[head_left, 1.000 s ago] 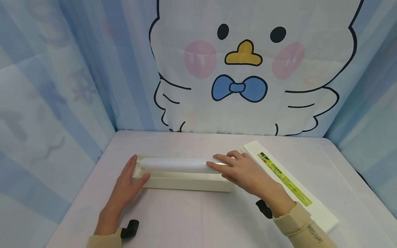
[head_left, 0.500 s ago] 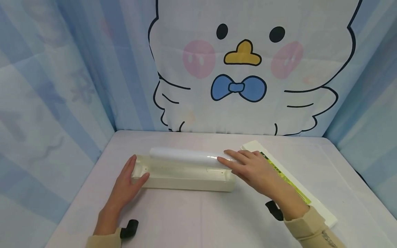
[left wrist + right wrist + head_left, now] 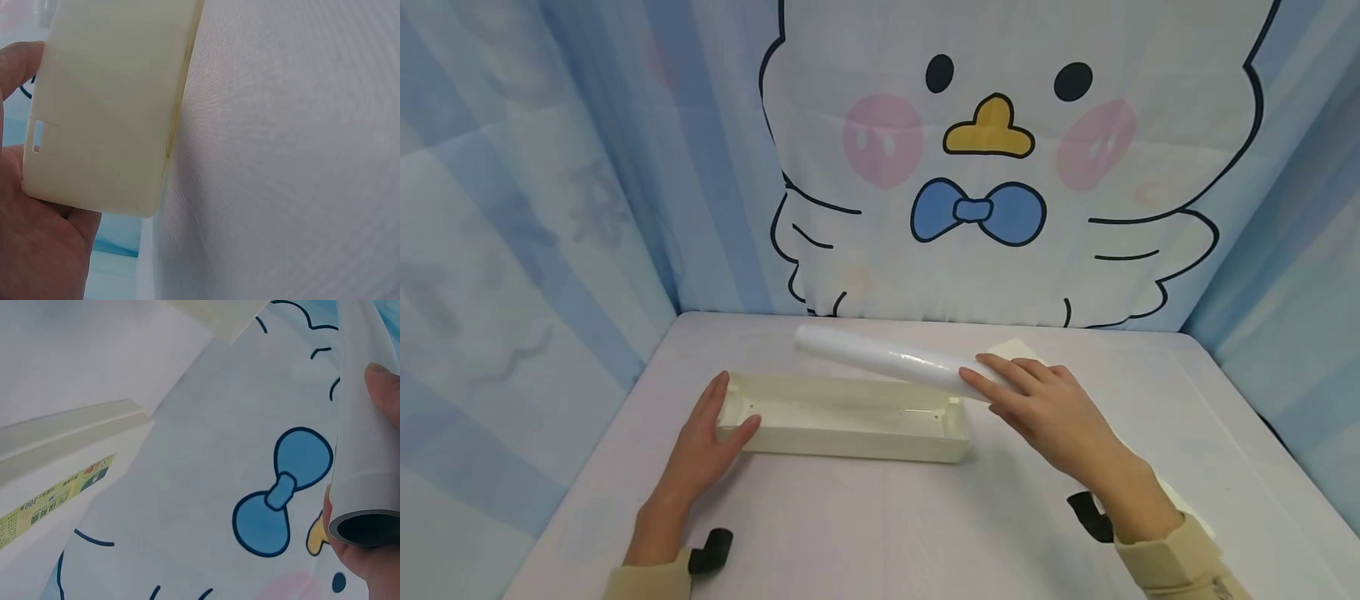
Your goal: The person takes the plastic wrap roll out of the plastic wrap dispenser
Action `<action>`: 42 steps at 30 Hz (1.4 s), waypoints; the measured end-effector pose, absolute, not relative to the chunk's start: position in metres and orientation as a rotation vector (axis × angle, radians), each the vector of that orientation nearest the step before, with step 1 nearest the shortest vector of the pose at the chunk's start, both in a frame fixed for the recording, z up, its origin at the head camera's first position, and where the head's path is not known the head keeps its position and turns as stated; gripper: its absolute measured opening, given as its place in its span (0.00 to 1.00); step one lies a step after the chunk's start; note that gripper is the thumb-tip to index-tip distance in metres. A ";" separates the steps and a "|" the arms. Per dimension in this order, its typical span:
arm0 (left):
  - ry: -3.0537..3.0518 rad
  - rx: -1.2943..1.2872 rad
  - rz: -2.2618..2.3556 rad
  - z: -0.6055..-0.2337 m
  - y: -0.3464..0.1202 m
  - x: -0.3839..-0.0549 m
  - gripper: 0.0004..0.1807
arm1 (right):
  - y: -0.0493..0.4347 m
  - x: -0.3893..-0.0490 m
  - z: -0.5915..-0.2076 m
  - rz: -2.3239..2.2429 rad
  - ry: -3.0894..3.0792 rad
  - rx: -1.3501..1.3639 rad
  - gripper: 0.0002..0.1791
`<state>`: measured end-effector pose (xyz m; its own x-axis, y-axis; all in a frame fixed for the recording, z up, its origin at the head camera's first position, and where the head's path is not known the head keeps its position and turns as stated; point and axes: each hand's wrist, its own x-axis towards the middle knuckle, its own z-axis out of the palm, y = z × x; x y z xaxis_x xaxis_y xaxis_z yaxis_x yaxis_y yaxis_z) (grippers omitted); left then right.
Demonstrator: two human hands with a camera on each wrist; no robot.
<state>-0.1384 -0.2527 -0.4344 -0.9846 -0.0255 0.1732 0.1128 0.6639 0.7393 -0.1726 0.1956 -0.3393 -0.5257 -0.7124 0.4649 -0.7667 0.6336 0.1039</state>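
Observation:
My right hand [image 3: 1056, 412] grips the near end of a shiny white roll of cling film [image 3: 880, 352]. The roll is raised above the table, its free end pointing to the far left. In the right wrist view the dark hollow core of the roll [image 3: 365, 481] shows beside my thumb. A long cream plastic dispenser box [image 3: 850, 442] lies below it, open at the top with its trough in sight. My left hand [image 3: 692, 458] holds the box's left end, thumb at the front and fingers behind. The left wrist view shows the box's plain side [image 3: 112, 106].
The long cream lid [image 3: 56, 462] with a yellow-green label lies on the table to the right, mostly hidden behind my right arm in the head view. Behind the white tabletop [image 3: 865, 525] hangs a curtain [image 3: 985, 275] with a cartoon bird.
My right hand has lifted the roll of cling film out of the box, moving it up and to the right and tilting it. My left hand and the box have stayed in place.

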 end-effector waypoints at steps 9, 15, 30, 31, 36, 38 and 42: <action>-2.720 -0.067 -1.217 -0.432 -0.251 -0.138 0.48 | 0.211 -0.169 -0.337 0.160 -2.428 1.090 0.29; -2.718 -0.074 -1.226 -0.432 -0.251 -0.138 0.48 | 0.220 -0.167 -0.339 0.167 -2.426 1.042 0.32; -2.727 -0.055 -1.224 -0.433 -0.251 -0.137 0.48 | 0.237 -0.162 -0.347 0.145 -2.451 0.883 0.40; -2.729 -0.054 -1.224 -0.433 -0.251 -0.136 0.49 | 0.238 -0.162 -0.348 0.146 -2.453 0.875 0.40; -2.733 -0.052 -1.220 -0.433 -0.251 -0.137 0.49 | 0.242 -0.161 -0.351 0.146 -2.435 0.841 0.25; -2.732 -0.053 -1.221 -0.433 -0.251 -0.137 0.49 | 0.243 -0.160 -0.352 0.149 -2.439 0.824 0.26; -2.731 -0.051 -1.227 -0.433 -0.251 -0.137 0.49 | 0.244 -0.157 -0.354 0.147 -2.471 0.783 0.32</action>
<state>-0.1374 -0.2512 -0.4330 -0.9886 -0.0294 0.1475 0.0908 0.6657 0.7407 -0.1568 0.2443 -0.3537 -0.6861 -0.5029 0.5256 -0.5618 0.8253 0.0564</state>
